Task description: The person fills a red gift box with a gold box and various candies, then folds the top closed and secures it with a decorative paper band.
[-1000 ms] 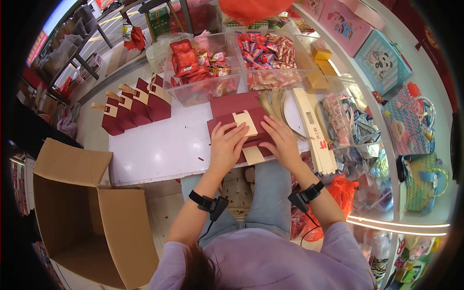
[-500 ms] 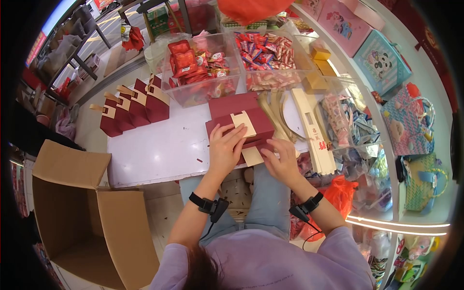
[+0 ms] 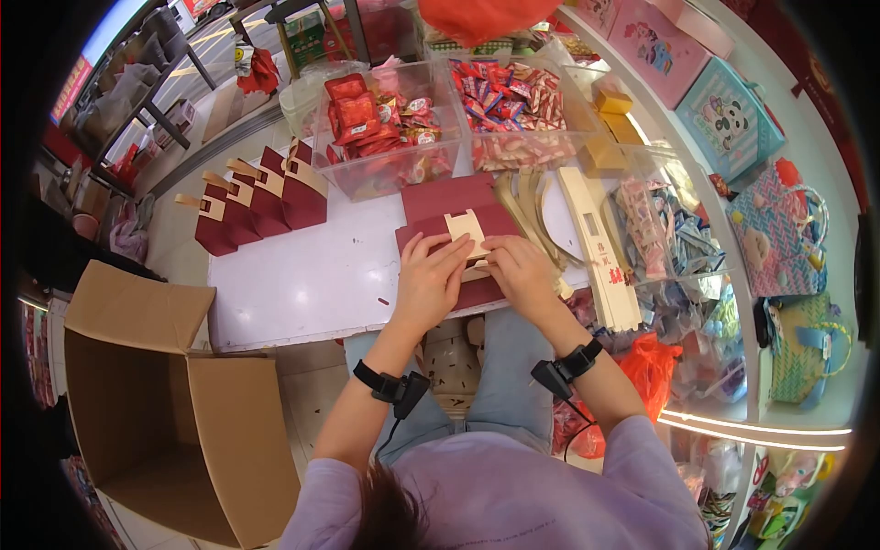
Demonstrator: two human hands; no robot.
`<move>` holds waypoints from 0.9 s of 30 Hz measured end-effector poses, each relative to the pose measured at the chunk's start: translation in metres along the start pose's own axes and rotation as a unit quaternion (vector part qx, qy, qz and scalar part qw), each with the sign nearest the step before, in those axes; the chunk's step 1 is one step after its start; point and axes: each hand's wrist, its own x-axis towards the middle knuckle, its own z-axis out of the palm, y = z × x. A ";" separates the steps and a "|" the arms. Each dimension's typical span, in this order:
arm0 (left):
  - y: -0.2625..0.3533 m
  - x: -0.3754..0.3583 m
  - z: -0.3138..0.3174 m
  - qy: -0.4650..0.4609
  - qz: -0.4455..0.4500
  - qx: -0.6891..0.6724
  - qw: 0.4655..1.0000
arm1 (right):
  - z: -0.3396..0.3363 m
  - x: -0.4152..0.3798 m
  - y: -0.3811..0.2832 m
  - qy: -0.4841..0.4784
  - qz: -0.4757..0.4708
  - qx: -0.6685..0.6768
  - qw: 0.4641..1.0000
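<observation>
A maroon folding gift box (image 3: 417,240) lies on the table with a cream paper band (image 3: 466,223) across its middle. My left hand (image 3: 428,282) rests on the box, its fingers stretched over the band and pressing it. My right hand (image 3: 522,278) is closed, its fingertips on the band's lower end, close to my left fingertips. The band's lower end is partly hidden under the fingers. Behind the box lies another flat maroon piece (image 3: 442,195). Cream printed strips (image 3: 600,257) are stacked right of my right hand, with curved gold-beige strips (image 3: 529,215) nearer the box.
Several maroon boxes with handles (image 3: 266,206) stand at the table's left. Clear bins hold red packets (image 3: 357,115) and wrapped sweets (image 3: 504,96); another bin (image 3: 678,229) is at right. An open cardboard carton (image 3: 238,440) stands at front left. Gift bags (image 3: 779,229) line the right shelf.
My right hand has moved left and up, folding the band's lower end upward toward my left fingertips. My left hand stays on the box.
</observation>
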 end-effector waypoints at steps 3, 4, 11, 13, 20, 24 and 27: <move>0.010 0.002 -0.010 -0.024 0.006 0.021 0.999 | -0.004 0.003 -0.001 -0.008 0.008 0.004 1.000; 0.010 0.002 -0.009 -0.024 0.006 0.020 0.999 | -0.006 0.004 -0.001 -0.019 0.018 0.009 1.000; -0.006 -0.003 0.013 0.012 0.030 0.051 0.998 | -0.007 0.004 -0.004 -0.011 0.018 -0.009 1.000; -0.007 -0.003 0.013 0.019 0.032 0.044 0.998 | -0.004 0.000 -0.001 -0.007 0.035 0.035 0.999; -0.014 -0.003 0.017 0.020 0.032 -0.008 0.999 | -0.006 0.002 0.010 -0.056 -0.012 0.004 0.998; -0.010 -0.002 0.007 -0.021 0.026 0.049 0.998 | -0.004 0.005 0.007 -0.060 0.009 -0.002 0.998; 0.014 -0.001 -0.005 0.012 0.001 0.089 0.996 | -0.003 0.008 0.004 -0.052 0.015 -0.001 0.999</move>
